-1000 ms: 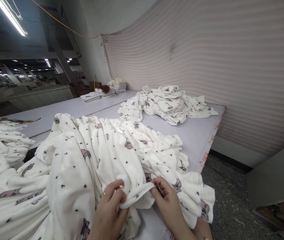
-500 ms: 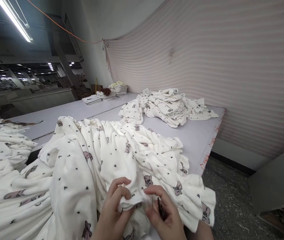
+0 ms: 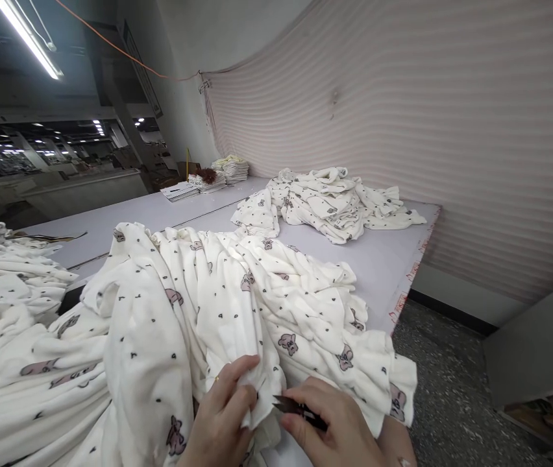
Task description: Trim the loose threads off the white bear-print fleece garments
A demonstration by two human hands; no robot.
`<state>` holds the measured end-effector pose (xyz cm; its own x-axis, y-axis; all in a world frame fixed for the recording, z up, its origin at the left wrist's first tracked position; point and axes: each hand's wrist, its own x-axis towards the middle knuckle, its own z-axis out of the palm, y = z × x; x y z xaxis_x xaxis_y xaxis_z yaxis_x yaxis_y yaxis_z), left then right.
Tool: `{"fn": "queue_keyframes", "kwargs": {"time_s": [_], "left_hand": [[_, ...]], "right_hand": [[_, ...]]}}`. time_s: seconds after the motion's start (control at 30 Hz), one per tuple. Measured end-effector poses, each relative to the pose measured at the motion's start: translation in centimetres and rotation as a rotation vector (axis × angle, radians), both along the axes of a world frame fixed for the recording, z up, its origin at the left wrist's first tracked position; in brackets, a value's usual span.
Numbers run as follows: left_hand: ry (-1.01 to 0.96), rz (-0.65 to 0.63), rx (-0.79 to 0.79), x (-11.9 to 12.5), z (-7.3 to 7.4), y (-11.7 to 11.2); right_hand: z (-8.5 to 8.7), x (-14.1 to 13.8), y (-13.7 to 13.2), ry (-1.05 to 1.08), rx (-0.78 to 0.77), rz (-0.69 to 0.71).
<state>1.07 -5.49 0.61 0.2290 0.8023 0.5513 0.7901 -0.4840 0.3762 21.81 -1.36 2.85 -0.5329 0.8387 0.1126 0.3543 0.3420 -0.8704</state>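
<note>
White fleecy garments (image 3: pixel 222 305) with small dark marks and mauve animal figures lie bunched across the near table. My left hand (image 3: pixel 228 412) is closed on a fold of this fabric near the bottom middle, thumb and fingers pinching its edge. In my right hand (image 3: pixel 332 421) is a small pair of dark thread snips (image 3: pixel 298 408), its pointed blades aimed left at the pinched edge. The tips are close to the cloth; whether they touch it I cannot tell.
Another heap of the same garments (image 3: pixel 320 204) lies farther back on the pale table (image 3: pixel 374 272). More white cloth (image 3: pixel 8 285) is piled at left. Folded stacks (image 3: pixel 230 170) stand at the far corner. A striped curtain (image 3: pixel 403 117) hangs behind, and a grey cabinet (image 3: pixel 539 350) stands at right.
My right hand has turned, and the snips now point left toward the fabric instead of lying back in the palm. Its fingers have come off the cloth. My left hand has shifted slightly downward with the fold.
</note>
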Motion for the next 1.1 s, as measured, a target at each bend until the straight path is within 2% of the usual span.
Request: {"fn": "queue_keyframes", "kwargs": {"time_s": [0.17,0.33,0.4,0.5,0.6,0.7,0.8,0.97,1.1], "left_hand": [[0.031,-0.061,0.017,-0.4,0.3,0.4],[-0.112,-0.057,-0.043,0.2,1.3,0.7],[-0.286,-0.045,-0.229,0.6,1.9,0.8],[-0.613,0.044,-0.619,1.0,2.6,1.1],[-0.804,0.112,-0.798,1.1,2.8,1.5],[-0.883,0.164,-0.834,1.2,2.8,1.8],[-0.892,0.149,-0.82,1.5,3.0,1.8],[-0.855,0.107,-0.822,1.5,3.3,1.8],[-0.762,0.141,-0.821,1.5,3.2,2.0]], "right_hand": [[0.5,-0.2,0.2,-0.075,0.02,0.017],[-1.3,-0.7,0.0,0.034,0.033,-0.104],[-2.2,-1.4,0.3,0.094,0.066,-0.128],[-3.1,-2.7,1.1,0.165,0.091,-0.244],[-3.1,-3.4,1.8,0.305,0.009,-0.323],[-2.8,-3.4,1.9,0.44,0.026,-0.201],[-2.9,-3.5,1.7,0.371,0.133,-0.069],[-3.4,-4.6,1.9,0.245,0.045,-0.166],[-3.3,-5.0,2.1,0.299,-0.023,-0.188]]}}
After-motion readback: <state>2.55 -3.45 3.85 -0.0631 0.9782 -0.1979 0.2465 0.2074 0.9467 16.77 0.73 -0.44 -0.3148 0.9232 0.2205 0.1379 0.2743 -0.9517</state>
